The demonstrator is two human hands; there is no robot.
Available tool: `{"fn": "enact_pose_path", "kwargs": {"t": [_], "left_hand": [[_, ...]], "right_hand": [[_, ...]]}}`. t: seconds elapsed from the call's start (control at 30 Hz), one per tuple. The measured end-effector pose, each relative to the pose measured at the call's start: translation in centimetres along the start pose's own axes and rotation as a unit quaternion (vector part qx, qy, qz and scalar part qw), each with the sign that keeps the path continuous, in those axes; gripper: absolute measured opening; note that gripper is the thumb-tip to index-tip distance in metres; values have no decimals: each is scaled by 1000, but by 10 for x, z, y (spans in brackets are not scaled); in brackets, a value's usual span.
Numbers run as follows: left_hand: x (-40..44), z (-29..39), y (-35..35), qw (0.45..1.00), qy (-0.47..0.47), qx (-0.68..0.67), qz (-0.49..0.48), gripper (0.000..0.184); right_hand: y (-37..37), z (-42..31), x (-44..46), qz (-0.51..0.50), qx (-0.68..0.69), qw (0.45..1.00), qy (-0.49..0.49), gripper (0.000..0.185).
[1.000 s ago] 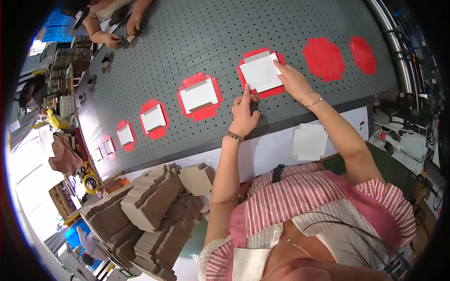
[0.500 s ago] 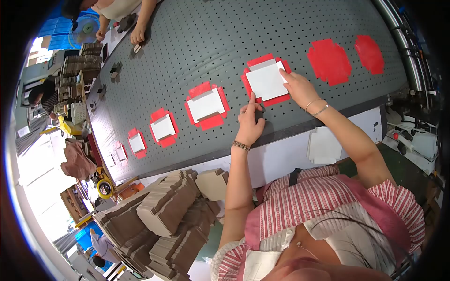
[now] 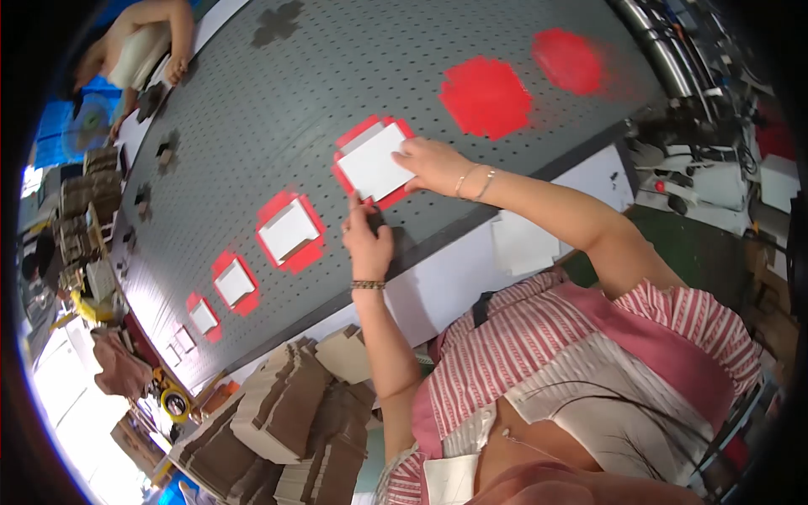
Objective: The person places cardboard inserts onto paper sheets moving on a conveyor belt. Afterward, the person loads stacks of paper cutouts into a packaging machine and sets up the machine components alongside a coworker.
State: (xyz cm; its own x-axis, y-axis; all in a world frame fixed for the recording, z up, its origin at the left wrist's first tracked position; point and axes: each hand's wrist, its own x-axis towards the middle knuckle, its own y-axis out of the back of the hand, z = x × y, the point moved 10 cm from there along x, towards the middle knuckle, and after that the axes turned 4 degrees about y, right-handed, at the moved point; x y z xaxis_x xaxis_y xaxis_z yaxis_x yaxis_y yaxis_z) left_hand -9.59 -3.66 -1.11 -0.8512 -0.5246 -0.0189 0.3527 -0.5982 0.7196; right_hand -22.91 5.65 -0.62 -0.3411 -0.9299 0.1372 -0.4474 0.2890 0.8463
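A white board (image 3: 373, 162) with a grey flap along its upper edge lies on a red sheet (image 3: 404, 193) on the dark perforated belt. My left hand (image 3: 368, 240) is at the board's lower left corner, index finger stretched out to it and thumb apart. At the board's right edge is my right hand (image 3: 433, 167), thumb on top and the other fingers at the side, closed on the board. Left of it, several smaller white pieces sit on red sheets, one of them a flapped white piece (image 3: 289, 230). Two bare red sheets, one a red shape (image 3: 486, 97), lie to the right.
Stacks of grey-brown board (image 3: 282, 404) stand below the belt at the left. White sheets (image 3: 523, 242) lie beside the belt's near edge. Metal rollers (image 3: 652, 38) are at the upper right. A co-worker's arm (image 3: 178, 42) reaches to the belt's far end.
The view has swung, so the belt, red sheets and my hands appear further left and the right-hand red sheets look blurred. My hands remain at the same white board. The co-worker's arms have moved.
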Motion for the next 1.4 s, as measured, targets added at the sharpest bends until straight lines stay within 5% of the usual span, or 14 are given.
{"fn": "enact_pose_path", "kwargs": {"t": [0.1,0.27,0.37,0.47,0.57,0.63,0.73,0.8,0.87,0.97,1.07,1.13,1.3,1.4], "left_hand": [[5,-10,4,996,85,-5,3,59],[-4,-6,7,981,75,-14,180,38],[-20,60,-49,997,-2,-71,12,27],[-51,142,-120,982,-119,-86,-123,17],[-63,176,-142,978,-199,-31,-62,20],[-64,177,-146,974,-220,-9,-62,19],[-65,172,-147,970,-239,-3,-42,19],[-44,140,-129,978,-159,-136,-9,13],[-22,88,-119,968,118,-218,-45,8],[13,90,-92,972,94,-216,0,12],[34,91,-80,978,65,-190,50,24],[37,88,-96,982,42,-186,-6,39],[22,102,-128,987,-25,-45,-154,86],[20,95,-126,988,-18,-48,-147,84]], "right_hand": [[-22,14,18,-207,-12,976,-70,43],[-1,0,50,57,-112,991,42,62],[-20,-1,56,-95,-51,994,-22,69],[-13,-8,38,-40,1,997,72,68],[19,18,11,-72,64,995,-6,64],[52,47,-27,78,8,997,-7,48],[86,88,-80,95,33,994,-31,30],[114,88,-110,132,122,979,-93,29],[111,78,-130,78,165,980,-75,33],[88,71,-133,-10,212,972,-99,38],[119,89,-106,170,72,983,-20,44],[120,123,-88,104,34,980,-163,42],[75,155,-74,23,24,985,-172,40],[66,153,-72,4,33,986,-162,39]]}}
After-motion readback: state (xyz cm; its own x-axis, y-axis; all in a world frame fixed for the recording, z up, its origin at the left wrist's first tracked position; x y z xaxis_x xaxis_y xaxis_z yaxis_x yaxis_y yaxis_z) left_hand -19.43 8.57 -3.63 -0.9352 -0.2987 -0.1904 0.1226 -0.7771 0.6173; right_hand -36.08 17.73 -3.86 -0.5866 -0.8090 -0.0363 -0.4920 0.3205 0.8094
